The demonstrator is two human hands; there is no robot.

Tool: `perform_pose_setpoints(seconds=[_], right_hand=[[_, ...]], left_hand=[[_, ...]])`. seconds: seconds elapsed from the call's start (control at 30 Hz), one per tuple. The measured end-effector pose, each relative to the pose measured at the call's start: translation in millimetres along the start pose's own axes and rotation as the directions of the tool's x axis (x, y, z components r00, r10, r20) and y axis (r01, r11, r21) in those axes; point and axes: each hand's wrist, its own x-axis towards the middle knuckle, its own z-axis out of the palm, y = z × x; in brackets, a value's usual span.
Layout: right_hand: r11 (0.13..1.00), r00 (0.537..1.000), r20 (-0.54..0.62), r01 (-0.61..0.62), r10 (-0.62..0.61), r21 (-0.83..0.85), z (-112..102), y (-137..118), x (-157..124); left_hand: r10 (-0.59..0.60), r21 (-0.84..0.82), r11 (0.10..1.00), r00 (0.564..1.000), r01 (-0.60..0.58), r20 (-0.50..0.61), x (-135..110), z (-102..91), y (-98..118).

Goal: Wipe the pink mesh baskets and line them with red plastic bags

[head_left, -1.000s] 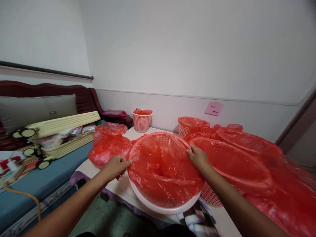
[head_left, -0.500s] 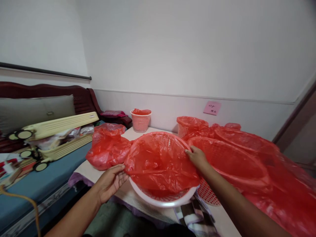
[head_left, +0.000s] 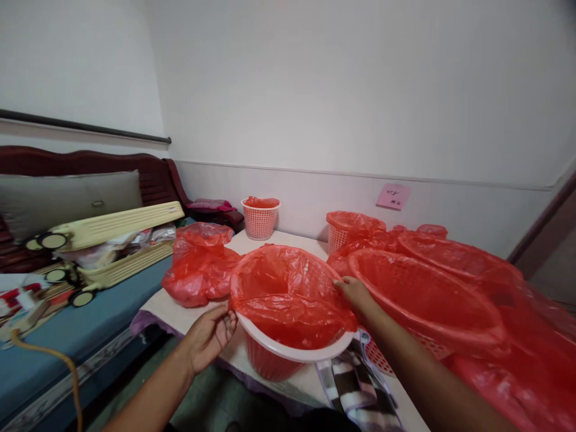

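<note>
In the middle of the head view a white-rimmed plastic basket [head_left: 273,359] stands near the table's front edge. A thin red plastic bag [head_left: 288,309] lies over its far rim and sags inside. The near rim is bare white. My left hand [head_left: 211,337] pinches the bag's edge at the basket's left rim, fingers curled. On the right rim, my right hand [head_left: 355,294] grips the bag's edge with the thumb on top; some of its fingers are hidden. Close to its right stands a basket lined with red plastic [head_left: 423,294].
A bunched red bag [head_left: 200,264] sits left on the white table [head_left: 164,312]. Small lined baskets [head_left: 261,221] [head_left: 337,231] stand by the wall, below a pink note [head_left: 393,197]. A checked cloth [head_left: 357,384] hangs at the front. An opened cream suitcase [head_left: 121,228] lies on the bed.
The bag's near edge has drawn back and dipped into the basket, so more of the white near rim shows. Both hands keep their hold at the sides. The basket looks more upright.
</note>
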Motion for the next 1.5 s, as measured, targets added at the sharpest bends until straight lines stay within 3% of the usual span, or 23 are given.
perform_pose_setpoints(seconds=[0.2,0.33,0.43,0.53,0.6,0.67,0.73,0.83,0.93,1.03,1.1,1.23,1.37,1.5], right_hand=[[0.995,0.997,0.063,-0.053,0.048,0.081,5,-9,9],[0.991,0.991,0.117,-0.071,0.058,0.112,6,-11,8],[0.991,0.995,0.096,-0.012,0.000,0.132,5,-9,2],[0.985,0.996,0.038,0.075,-0.082,0.154,3,-7,-7],[0.980,0.991,-0.021,0.133,-0.131,0.150,0,-5,-14],[0.974,0.978,-0.110,0.191,-0.178,0.124,-4,-3,-23],[0.965,0.950,-0.218,0.247,-0.223,0.088,-8,-2,-35],[0.912,0.877,-0.265,0.409,-0.402,-0.030,-17,-4,-59],[0.769,0.777,-0.045,0.610,-0.627,-0.189,-24,-11,-84],[0.669,0.709,0.155,0.702,-0.688,-0.245,-28,-16,-99],[0.634,0.676,0.224,0.736,-0.702,-0.237,-30,-17,-102],[0.605,0.612,0.266,0.787,-0.744,-0.120,-29,-14,-102],[0.601,0.596,0.238,0.797,-0.767,-0.060,-26,-11,-103],[0.652,0.660,0.223,0.749,-0.717,-0.117,-25,-14,-102]], left_hand=[[0.139,0.185,0.973,0.990,-0.135,-0.008,8,1.9,-2],[0.328,0.448,0.854,0.943,-0.265,-0.066,11,-6.0,0],[0.571,0.634,0.649,0.820,-0.421,-0.039,4,-9.9,12],[0.702,0.719,0.408,0.697,-0.563,0.147,-9,-1.3,32],[0.676,0.739,0.196,0.634,-0.645,0.374,-16,10.5,45],[0.561,0.725,-0.051,0.581,-0.687,0.590,-18,23.7,53],[0.426,0.701,-0.180,0.588,-0.690,0.688,-15,35.0,56],[0.317,0.705,-0.171,0.640,-0.688,0.700,-7,46.0,53],[0.265,0.709,-0.191,0.660,-0.679,0.703,-5,50.2,49],[0.233,0.709,-0.235,0.669,-0.665,0.705,-10,49.3,47],[0.233,0.676,-0.273,0.635,-0.684,0.737,-13,46.3,45],[0.278,0.591,-0.316,0.523,-0.742,0.806,-14,34.9,39],[0.330,0.571,-0.299,0.478,-0.765,0.814,-12,23.3,32],[0.330,0.580,-0.274,0.492,-0.767,0.806,-12,22.3,32]])
